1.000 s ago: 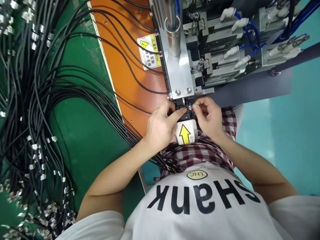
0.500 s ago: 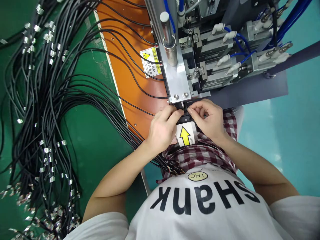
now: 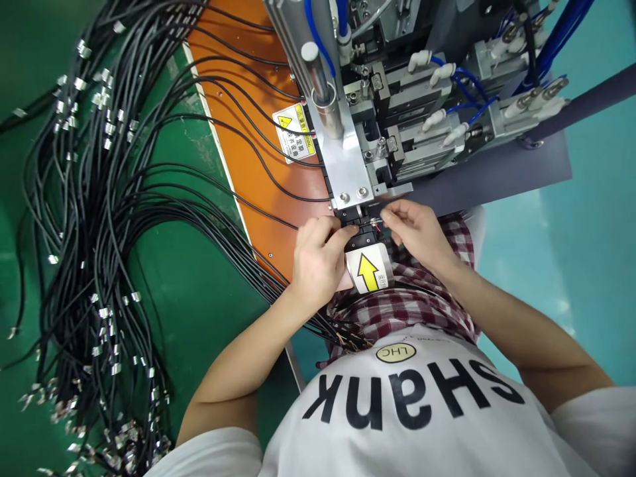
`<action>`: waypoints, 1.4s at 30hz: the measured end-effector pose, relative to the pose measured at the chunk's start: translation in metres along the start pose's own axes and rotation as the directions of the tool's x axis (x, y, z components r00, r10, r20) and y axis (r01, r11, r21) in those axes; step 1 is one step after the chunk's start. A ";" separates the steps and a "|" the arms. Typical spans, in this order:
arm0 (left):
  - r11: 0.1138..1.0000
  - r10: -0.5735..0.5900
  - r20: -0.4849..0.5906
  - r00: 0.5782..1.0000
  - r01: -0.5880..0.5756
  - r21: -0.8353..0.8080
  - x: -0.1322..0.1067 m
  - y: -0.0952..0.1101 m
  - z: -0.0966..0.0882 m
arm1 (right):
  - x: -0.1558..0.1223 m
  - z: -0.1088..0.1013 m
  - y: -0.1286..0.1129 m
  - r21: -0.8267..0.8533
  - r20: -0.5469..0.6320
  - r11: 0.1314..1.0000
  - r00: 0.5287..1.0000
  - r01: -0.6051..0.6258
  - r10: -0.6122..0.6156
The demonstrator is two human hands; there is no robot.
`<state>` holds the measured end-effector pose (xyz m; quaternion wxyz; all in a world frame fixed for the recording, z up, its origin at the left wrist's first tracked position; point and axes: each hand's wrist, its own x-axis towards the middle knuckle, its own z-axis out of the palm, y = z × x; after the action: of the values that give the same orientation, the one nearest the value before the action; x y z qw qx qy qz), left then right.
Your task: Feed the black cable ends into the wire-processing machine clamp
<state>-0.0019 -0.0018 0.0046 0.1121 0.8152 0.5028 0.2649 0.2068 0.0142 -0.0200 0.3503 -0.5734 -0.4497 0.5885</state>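
My left hand [image 3: 318, 262] is closed over a black cable [image 3: 275, 217], its thumb and forefinger pressing at the black fixture [image 3: 368, 237] at the machine's front end. From that fixture the cable's thin wires [image 3: 374, 223], some reddish and some pale, stick out to the right. Just beyond them, my right hand [image 3: 417, 235] is closed in a pinch at the wire ends; its fingertips hide exactly what they grip. A label with a yellow arrow [image 3: 368, 271] sits on the guard below the fixture.
Several black cables [image 3: 233, 129] run across the orange plate [image 3: 238, 73] into the machine [image 3: 342, 159]. A big cable bundle [image 3: 99, 265] with silvery ends spreads over the green table [image 3: 199, 318]. Metal cylinders with blue hoses [image 3: 460, 89] stand at upper right.
My right hand has drawn slightly right, away from my left thumb, and thin wires now show between the hands. The left hand stays at the fixture. The view has shifted a little.
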 end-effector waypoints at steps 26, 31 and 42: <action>0.996 -0.055 0.024 0.998 0.056 -0.068 -0.001 0.002 0.004 | 0.005 -0.007 0.015 0.050 0.042 0.998 0.999 -0.023 0.021; 0.990 -0.098 0.039 0.994 0.102 -0.102 0.002 0.002 -0.006 | 0.001 0.001 0.011 0.246 0.062 0.959 0.990 -0.137 0.126; 0.998 -0.049 -0.030 0.998 0.050 0.037 -0.031 -0.016 -0.019 | 0.001 0.004 0.009 0.375 0.106 0.912 0.985 -0.166 0.136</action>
<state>-0.0350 -0.0229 0.0031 0.0959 0.8006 0.5292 0.2642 0.2037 0.0115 -0.0295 0.3911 -0.5036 -0.2938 0.7122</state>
